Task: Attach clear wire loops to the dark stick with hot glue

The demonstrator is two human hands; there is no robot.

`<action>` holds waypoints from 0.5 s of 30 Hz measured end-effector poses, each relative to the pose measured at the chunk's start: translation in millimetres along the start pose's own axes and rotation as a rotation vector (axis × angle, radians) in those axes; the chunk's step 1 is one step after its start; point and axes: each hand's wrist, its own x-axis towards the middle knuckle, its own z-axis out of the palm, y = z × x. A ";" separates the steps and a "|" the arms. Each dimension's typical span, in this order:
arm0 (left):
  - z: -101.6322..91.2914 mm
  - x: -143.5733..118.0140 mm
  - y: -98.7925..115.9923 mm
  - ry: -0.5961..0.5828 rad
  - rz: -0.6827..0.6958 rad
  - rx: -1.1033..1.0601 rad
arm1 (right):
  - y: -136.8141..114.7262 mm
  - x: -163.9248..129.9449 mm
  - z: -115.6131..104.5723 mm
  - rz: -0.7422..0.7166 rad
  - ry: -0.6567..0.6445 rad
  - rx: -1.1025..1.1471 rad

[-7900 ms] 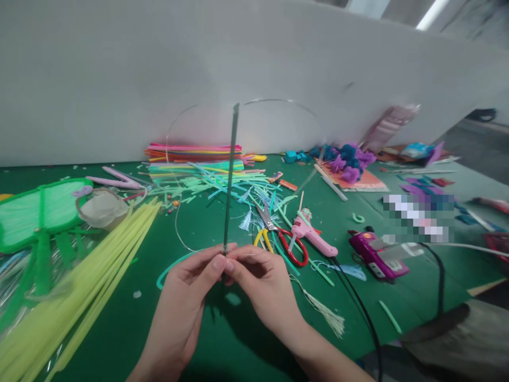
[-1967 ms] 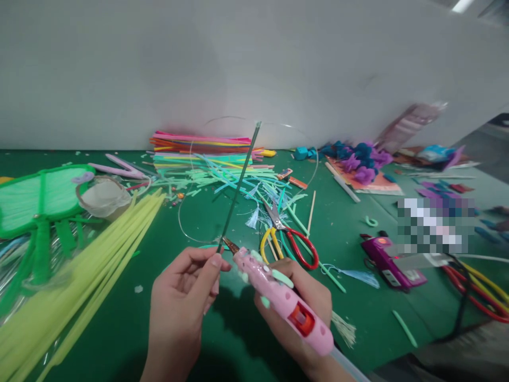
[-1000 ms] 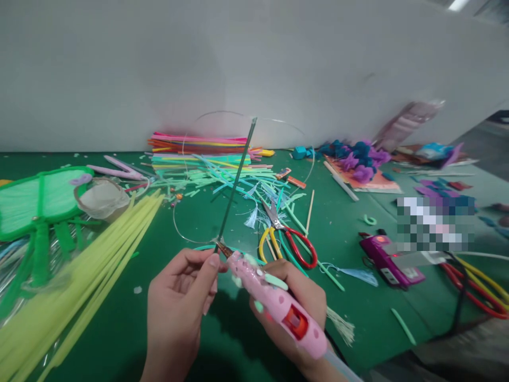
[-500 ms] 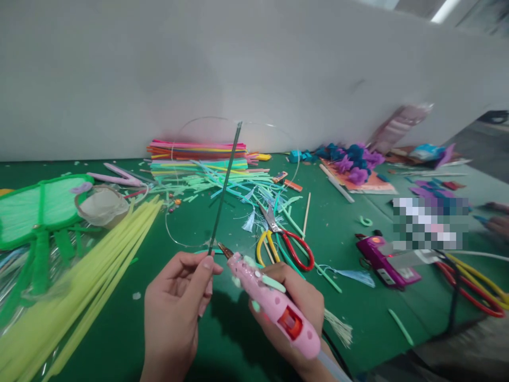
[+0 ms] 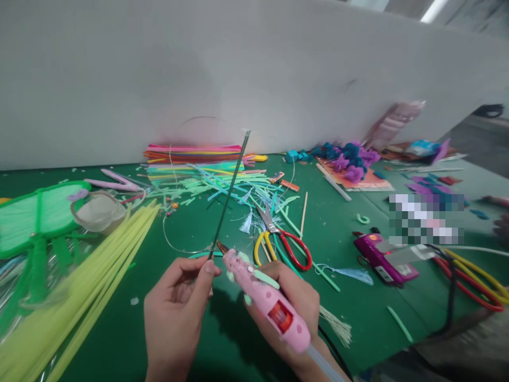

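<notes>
Between the thumb and fingers of my left hand [image 5: 181,305] is a thin dark green stick [image 5: 230,196], tilted with its top to the right. A thin clear wire hoop [image 5: 170,239] loops around behind the stick and seems to meet it at the top and near the bottom. My right hand [image 5: 292,305] is wrapped round a pink hot glue gun [image 5: 262,297] with a clear glue stick [image 5: 324,363] at its rear. The gun's brown nozzle points at the stick just above my left fingertips, touching or very close. Scissors [image 5: 274,228] lie beyond the gun.
Yellow-green strips [image 5: 115,260] and a green fuzzy fan shape [image 5: 51,207] lie at the left. Coloured pipe cleaners [image 5: 194,154] are stacked by the wall. A purple glue gun [image 5: 385,260] and purple-blue flowers [image 5: 350,162] lie at the right, where another person's hand [image 5: 501,228] shows.
The glue gun's nozzle has come closer to the stick, at its lower part. The stick leans a little further right. The view has shifted slightly.
</notes>
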 end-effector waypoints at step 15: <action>-1.5 1.1 -0.2 0.008 0.010 0.074 | 7.2 -6.4 -1.0 -0.016 -0.034 0.033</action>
